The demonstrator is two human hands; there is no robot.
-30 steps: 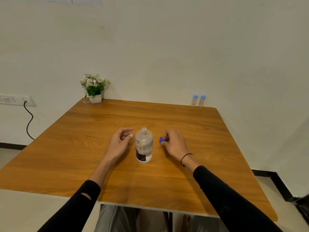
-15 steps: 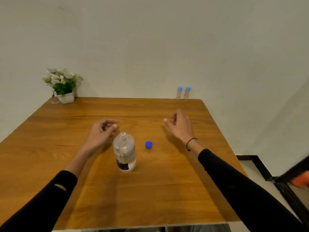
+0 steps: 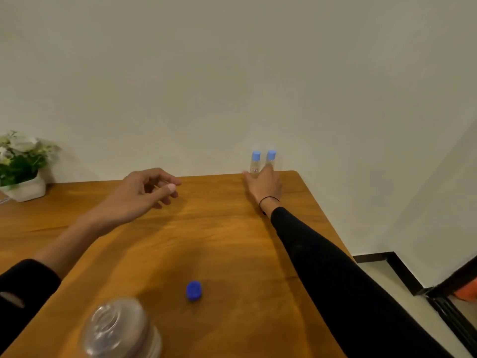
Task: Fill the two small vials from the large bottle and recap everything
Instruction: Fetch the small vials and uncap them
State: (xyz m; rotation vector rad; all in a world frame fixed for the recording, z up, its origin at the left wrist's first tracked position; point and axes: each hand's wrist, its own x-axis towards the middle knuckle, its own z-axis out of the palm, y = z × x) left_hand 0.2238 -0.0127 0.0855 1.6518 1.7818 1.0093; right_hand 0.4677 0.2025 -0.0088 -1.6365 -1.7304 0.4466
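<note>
Wooden table [image 3: 224, 236]: one, orange-brown, seen from the head view; it carries every item below and ends at a pale wall.
Large bottle [image 3: 121, 329]: one, clear, uncapped, upright at the near edge of the picture, blurred and partly cut off by the frame.
Blue cap [image 3: 193, 290]: one, dark blue, lying alone on the wood just right of the bottle and apart from it.
Small vials [image 3: 255, 164]: two, clear, each with a light-blue cap still on, standing side by side at the far right corner against the wall; the left one shows a small red mark on its label.
Right hand [image 3: 265, 184]: one, stretched to the far corner with fingers extended forward, fingertips at the base of the two vials; the right vial's lower body is covered by the fingers. Whether the fingers have closed around a vial cannot be told.
Wrist band [image 3: 268, 199]: one, thin and black, on the right wrist above a black sleeve.
Left hand [image 3: 144, 195]: one, raised above the middle of the table, fingers loosely curled, holding nothing.
Potted plant [image 3: 22, 166]: one, white flowers and green leaves in a white pot, at the far left corner.
</note>
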